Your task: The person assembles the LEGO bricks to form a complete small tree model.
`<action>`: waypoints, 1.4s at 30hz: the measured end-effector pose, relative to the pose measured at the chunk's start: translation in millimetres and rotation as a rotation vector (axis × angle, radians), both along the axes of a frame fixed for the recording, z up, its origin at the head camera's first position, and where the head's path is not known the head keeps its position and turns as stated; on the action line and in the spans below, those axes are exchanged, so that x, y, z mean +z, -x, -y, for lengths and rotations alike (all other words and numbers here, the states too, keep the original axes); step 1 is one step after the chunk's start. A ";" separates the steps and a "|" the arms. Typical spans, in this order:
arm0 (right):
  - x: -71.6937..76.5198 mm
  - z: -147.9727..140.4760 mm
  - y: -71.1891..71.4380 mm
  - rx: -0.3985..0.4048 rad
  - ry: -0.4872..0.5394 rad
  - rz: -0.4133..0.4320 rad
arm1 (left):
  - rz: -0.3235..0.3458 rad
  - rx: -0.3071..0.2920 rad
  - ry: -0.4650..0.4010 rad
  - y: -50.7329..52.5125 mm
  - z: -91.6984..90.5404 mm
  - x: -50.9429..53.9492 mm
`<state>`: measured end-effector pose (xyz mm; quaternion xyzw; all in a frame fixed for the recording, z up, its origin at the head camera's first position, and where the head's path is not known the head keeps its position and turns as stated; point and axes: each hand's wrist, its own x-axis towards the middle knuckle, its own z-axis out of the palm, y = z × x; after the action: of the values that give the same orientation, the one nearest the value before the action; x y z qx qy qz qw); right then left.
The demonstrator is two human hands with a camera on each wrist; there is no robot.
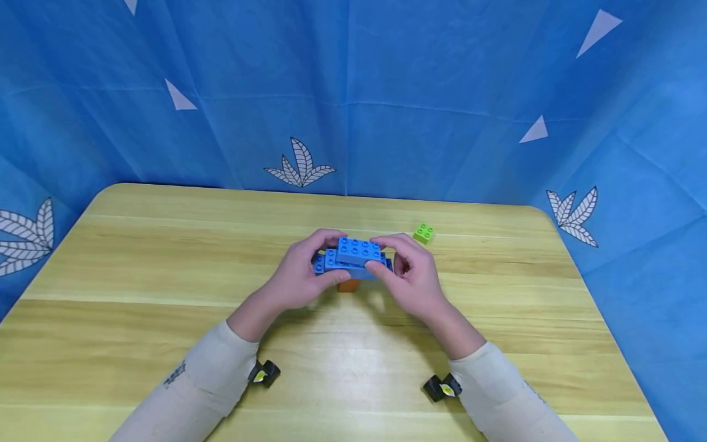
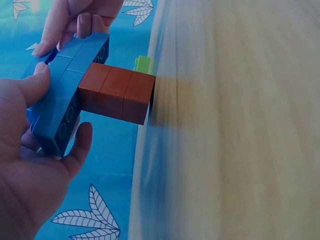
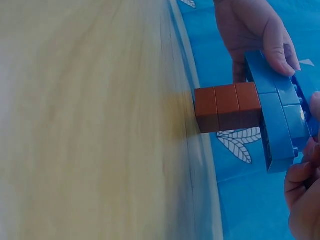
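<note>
Layers of blue toy building bricks (image 2: 70, 75) sit on a column of reddish-brown bricks (image 2: 117, 92), which stands upright on the table. My left hand (image 1: 301, 270) grips the left end of the blue layers, thumb on the near side and fingers behind. From the right, my right hand (image 1: 411, 273) pinches a blue top brick (image 1: 359, 250) between thumb and fingers. In the right wrist view, studs show along a gap beneath that top brick. Whether it touches the layer below is hard to tell.
A small lime-green brick (image 1: 423, 233) lies on the wooden table (image 1: 166, 258) behind my right hand. Blue cloth (image 1: 386, 92) with white leaf and triangle prints hangs behind the table and along its sides.
</note>
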<state>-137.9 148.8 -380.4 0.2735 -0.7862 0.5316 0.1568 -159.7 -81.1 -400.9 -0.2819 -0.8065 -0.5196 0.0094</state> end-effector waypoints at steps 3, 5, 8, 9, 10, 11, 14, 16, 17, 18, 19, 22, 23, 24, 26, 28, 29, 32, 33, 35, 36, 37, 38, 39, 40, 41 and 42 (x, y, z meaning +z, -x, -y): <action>-10.3 -2.6 7.2 0.010 -0.005 -0.018 | 0.012 0.000 -0.018 0.1 0.4 0.0; -19.0 -5.3 13.2 0.020 -0.005 -0.017 | 0.026 -0.004 -0.033 -0.4 0.7 1.0; -22.7 -7.6 17.5 0.036 -0.008 -0.007 | 0.049 -0.007 -0.050 -0.4 1.1 1.8; -22.7 -8.0 18.3 0.039 -0.009 -0.001 | 0.056 -0.008 -0.054 -0.3 1.3 1.9; -22.1 -8.3 18.8 0.042 -0.011 0.002 | 0.062 -0.009 -0.058 -0.3 1.5 2.0; -21.5 -8.4 19.1 0.043 -0.013 0.005 | 0.065 -0.010 -0.061 0.0 1.7 2.0; -18.7 -8.1 19.0 0.039 -0.022 0.013 | 0.065 -0.016 -0.067 1.0 1.8 1.1; -17.1 -8.0 18.6 0.035 -0.029 0.018 | 0.059 -0.020 -0.071 1.9 1.7 0.2; -16.2 -7.9 18.3 0.032 -0.034 0.020 | 0.056 -0.022 -0.075 2.3 1.6 -0.2; -15.3 -7.8 18.1 0.029 -0.040 0.023 | 0.053 -0.023 -0.078 2.7 1.3 -0.7; -14.3 -7.7 17.6 0.025 -0.048 0.024 | 0.049 -0.023 -0.079 3.1 1.0 -1.1; -10.7 -6.5 15.7 0.010 -0.072 0.026 | 0.038 -0.023 -0.089 3.8 0.1 -2.5; -8.9 -5.8 14.5 0.009 -0.077 0.024 | 0.036 -0.020 -0.092 3.9 -0.1 -2.8; -7.0 -4.9 13.0 0.007 -0.080 0.022 | 0.034 -0.016 -0.094 3.8 -0.3 -3.2; -1.5 -2.6 9.0 0.006 -0.081 0.019 | 0.034 -0.006 -0.095 3.6 -0.3 -3.6; 4.0 -0.3 4.7 0.012 -0.071 0.016 | 0.038 0.007 -0.089 2.7 -0.6 -3.4; 5.9 0.7 2.8 0.015 -0.067 0.017 | 0.043 0.016 -0.081 2.1 -0.4 -3.2; 1.4 0.8 3.2 0.009 -0.066 0.025 | 0.063 0.025 -0.062 -0.3 0.1 -2.2; -1.9 0.1 4.3 0.008 -0.066 0.029 | 0.071 0.025 -0.062 -1.1 0.5 -1.8; -10.7 -1.5 7.7 0.009 -0.067 0.036 | 0.080 0.019 -0.071 -2.2 1.6 -2.0; -15.0 -2.5 9.7 0.012 -0.065 0.038 | 0.079 0.014 -0.081 -2.6 2.1 -1.9; -17.5 -2.9 10.9 0.015 -0.062 0.039 | 0.072 0.013 -0.087 -2.9 2.6 -1.9; -19.4 -3.2 11.8 0.021 -0.056 0.040 | 0.060 0.012 -0.095 -2.9 3.0 -1.9; -20.7 -3.5 12.4 0.029 -0.048 0.042 | 0.046 0.014 -0.099 -3.1 3.4 -1.6; -21.6 -3.8 12.7 0.037 -0.038 0.043 | 0.031 0.018 -0.101 -3.1 3.7 -1.5; -21.9 -4.2 12.6 0.046 -0.025 0.042 | 0.016 0.022 -0.099 -3.1 3.9 -1.2; -17.1 -3.4 10.0 0.050 -0.017 0.053 | 0.002 0.027 -0.094 -3.3 4.0 -0.3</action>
<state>-147.9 152.2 -397.6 0.2800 -0.7874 0.5358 0.1201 -156.4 -85.2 -401.2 -0.2695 -0.7851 -0.5569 0.0289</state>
